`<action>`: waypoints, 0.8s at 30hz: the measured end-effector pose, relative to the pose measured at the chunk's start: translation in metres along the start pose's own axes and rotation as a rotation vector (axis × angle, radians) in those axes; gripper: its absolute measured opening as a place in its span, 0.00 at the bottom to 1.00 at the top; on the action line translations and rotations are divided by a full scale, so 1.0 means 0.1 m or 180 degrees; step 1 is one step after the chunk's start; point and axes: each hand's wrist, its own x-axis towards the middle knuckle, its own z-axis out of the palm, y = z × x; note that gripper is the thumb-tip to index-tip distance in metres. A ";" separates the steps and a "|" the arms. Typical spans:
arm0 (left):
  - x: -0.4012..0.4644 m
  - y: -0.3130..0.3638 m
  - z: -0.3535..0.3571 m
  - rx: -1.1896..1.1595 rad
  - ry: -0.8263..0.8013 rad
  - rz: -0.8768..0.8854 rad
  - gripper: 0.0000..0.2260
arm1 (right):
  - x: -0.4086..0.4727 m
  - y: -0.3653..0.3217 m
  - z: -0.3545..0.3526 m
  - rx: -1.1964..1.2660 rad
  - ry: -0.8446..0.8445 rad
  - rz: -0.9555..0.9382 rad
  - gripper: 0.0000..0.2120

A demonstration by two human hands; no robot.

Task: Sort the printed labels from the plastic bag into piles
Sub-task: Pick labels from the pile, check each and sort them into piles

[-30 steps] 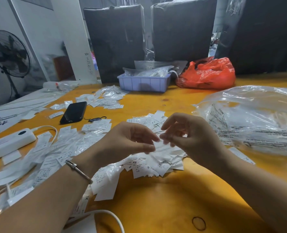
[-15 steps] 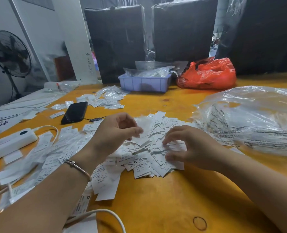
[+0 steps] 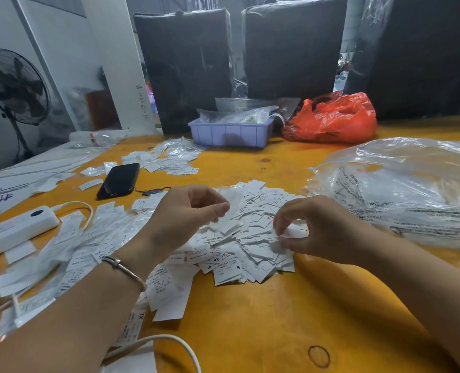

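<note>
On the left of the bench (image 3: 250, 332), labels already spread out lie in a loose scatter (image 3: 70, 246) beside a white power strip (image 3: 13, 230). The left hand (image 3: 185, 211) is held above the central heap of labels (image 3: 245, 238), fingers curled toward the thumb; whether a label is pinched there cannot be told. The right hand (image 3: 312, 227) is arched over the heap, fingertips (image 3: 278, 227) pressed down to pinch 1 label. A single label is best lifted by its edge, its size mark read, then carried across. The plastic bag (image 3: 401, 189) lies at far right.
</note>
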 end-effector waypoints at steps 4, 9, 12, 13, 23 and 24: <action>0.00 -0.01 0.02 0.0038 -0.0075 -0.0021 0.04 | 0.01 0.03 0.03 -0.0022 0.0200 -0.0142 0.03; 0.00 -0.01 0.03 0.0011 -0.0205 -0.0073 0.04 | 0.00 0.00 -0.02 -0.0261 0.0801 -0.0381 0.02; 0.00 -0.01 0.04 0.0022 -0.0217 -0.0083 0.03 | -0.01 -0.02 -0.05 -0.0568 0.1151 -0.0311 0.05; 0.00 -0.01 0.04 0.0035 -0.0219 -0.0081 0.03 | -0.01 -0.03 -0.05 -0.0589 0.1202 -0.0280 0.07; 0.00 -0.01 0.03 -0.0018 -0.0283 -0.0022 0.02 | -0.03 -0.11 -0.16 0.1976 0.0963 0.0536 0.11; 0.00 -0.01 0.03 -0.0038 -0.0306 -0.0001 0.02 | -0.02 -0.10 -0.18 0.2270 0.0942 0.0649 0.11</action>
